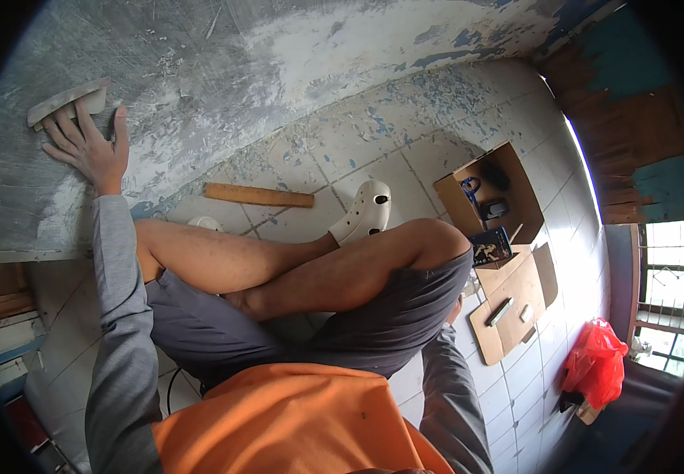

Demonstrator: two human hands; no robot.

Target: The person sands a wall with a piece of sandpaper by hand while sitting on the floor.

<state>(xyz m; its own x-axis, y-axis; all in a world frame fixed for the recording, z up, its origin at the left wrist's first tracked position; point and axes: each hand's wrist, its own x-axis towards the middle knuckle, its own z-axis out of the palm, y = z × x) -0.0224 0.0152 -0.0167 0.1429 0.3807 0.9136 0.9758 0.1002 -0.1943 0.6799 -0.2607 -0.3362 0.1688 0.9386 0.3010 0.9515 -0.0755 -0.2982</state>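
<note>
My left hand (89,142) is flat against a grey, worn wall (182,77), its fingers on a pale, flat sanding block or sheet (75,102) pressed to the surface. The wall shows whitish patches and remains of blue paint. My right hand (455,309) is low beside my right knee, mostly hidden behind the leg of my shorts; what it holds, if anything, cannot be seen. Near it lies a flattened piece of cardboard (505,284) with a utility knife (500,312) and a small white object (527,313) on it.
A wooden strip (259,195) lies on the tiled floor by the wall, among blue paint flakes (377,121). An open cardboard box (525,207) holds blue-handled scissors (470,186) and dark items; a phone-like object (492,246) rests at its edge. A red plastic bag (596,361) stands right.
</note>
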